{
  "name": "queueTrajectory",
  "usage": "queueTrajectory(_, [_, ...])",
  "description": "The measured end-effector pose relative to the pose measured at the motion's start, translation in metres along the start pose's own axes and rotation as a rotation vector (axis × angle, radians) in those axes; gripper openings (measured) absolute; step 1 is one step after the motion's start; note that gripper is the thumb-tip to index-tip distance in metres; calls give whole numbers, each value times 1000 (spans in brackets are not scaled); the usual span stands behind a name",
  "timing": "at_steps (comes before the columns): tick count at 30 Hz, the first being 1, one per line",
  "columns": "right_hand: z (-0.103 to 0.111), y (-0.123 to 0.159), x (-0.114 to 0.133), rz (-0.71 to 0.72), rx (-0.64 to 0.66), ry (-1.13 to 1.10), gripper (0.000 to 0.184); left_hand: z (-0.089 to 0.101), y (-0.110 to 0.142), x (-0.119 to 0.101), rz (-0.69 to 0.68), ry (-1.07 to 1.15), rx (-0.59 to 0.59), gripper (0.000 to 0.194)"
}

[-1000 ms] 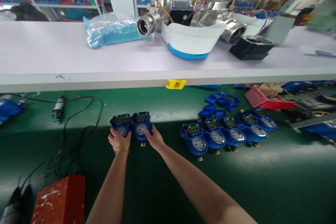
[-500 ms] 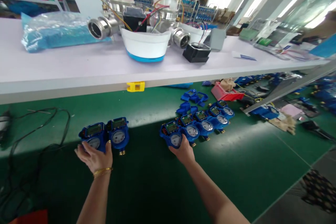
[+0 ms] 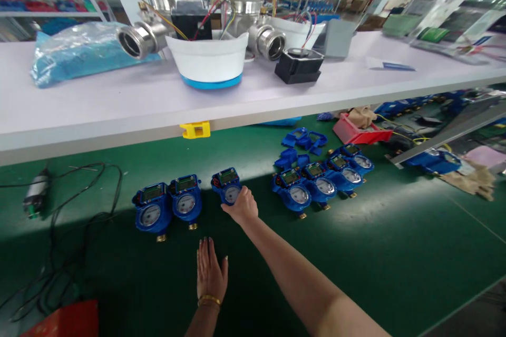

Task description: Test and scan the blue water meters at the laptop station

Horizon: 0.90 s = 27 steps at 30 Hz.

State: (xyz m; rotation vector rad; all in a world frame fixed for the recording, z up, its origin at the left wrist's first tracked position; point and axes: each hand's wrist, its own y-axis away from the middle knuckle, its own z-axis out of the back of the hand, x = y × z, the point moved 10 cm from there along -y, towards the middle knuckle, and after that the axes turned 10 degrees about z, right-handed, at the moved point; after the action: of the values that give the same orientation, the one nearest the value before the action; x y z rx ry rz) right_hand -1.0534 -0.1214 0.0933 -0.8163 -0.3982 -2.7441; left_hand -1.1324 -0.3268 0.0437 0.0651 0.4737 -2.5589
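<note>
My right hand (image 3: 244, 206) grips a blue water meter (image 3: 228, 185) with a small screen and a round dial; the hand covers its lower part. Below and to the left, my left hand (image 3: 212, 269) is open, fingers stretched out and holding nothing. Two more water meters stand side by side on the left, a left one (image 3: 152, 210) and a right one (image 3: 185, 201), with brass ends towards me. Farther right, several water meters (image 3: 297, 193) form a slanting row. Behind that row lie loose blue plastic covers (image 3: 303, 139).
A white shelf (image 3: 118, 108) spans above the green bench (image 3: 166, 284), bearing steel fittings, white housings and a black box (image 3: 299, 67). A cabled tool (image 3: 36, 193) lies left, a red bin (image 3: 65, 321) at bottom left. Another red bin (image 3: 361, 130) stands back right.
My right hand has brought the nearest meter of the right row leftward, into the gap. My left hand has let go of the leftmost meter and moved right and towards me. The view has shifted.
</note>
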Motion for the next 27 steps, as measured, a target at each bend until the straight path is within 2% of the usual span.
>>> queueTrajectory(4, [-9,-17,22,-19,11,-27,92,-18,4,6,-10,-79,70,56])
queueTrajectory(8, [-9,-24,33,-12,49,-65,100,-18,0,8,-21,-68,47,59])
queueTrajectory(10, [3,-21,27,38,43,-92,107,-15,-4,8,-18,-34,32,61])
queueTrajectory(12, [32,-9,11,147,-59,-101,104,-15,-7,7,-13,2,36,65])
queueTrajectory(14, [74,15,-22,235,-253,-59,90,-19,-8,9,0,22,73,68])
queueTrajectory(16, [111,39,-79,128,-407,13,79,-27,-7,13,23,26,123,72])
queueTrajectory(18, [131,54,-141,-86,-462,65,85,-36,-4,19,53,24,143,72])
queueTrajectory(20, [126,50,-180,-182,-345,41,97,-43,-1,25,70,19,130,70])
queueTrajectory(22, [116,39,-195,-192,-252,21,100,-47,1,28,69,8,127,69])
queueTrajectory(24, [112,27,-193,-185,-239,31,95,-51,2,28,65,-8,158,69])
queueTrajectory(27, [108,10,-173,-166,-239,38,92,-47,-1,28,95,-28,175,70])
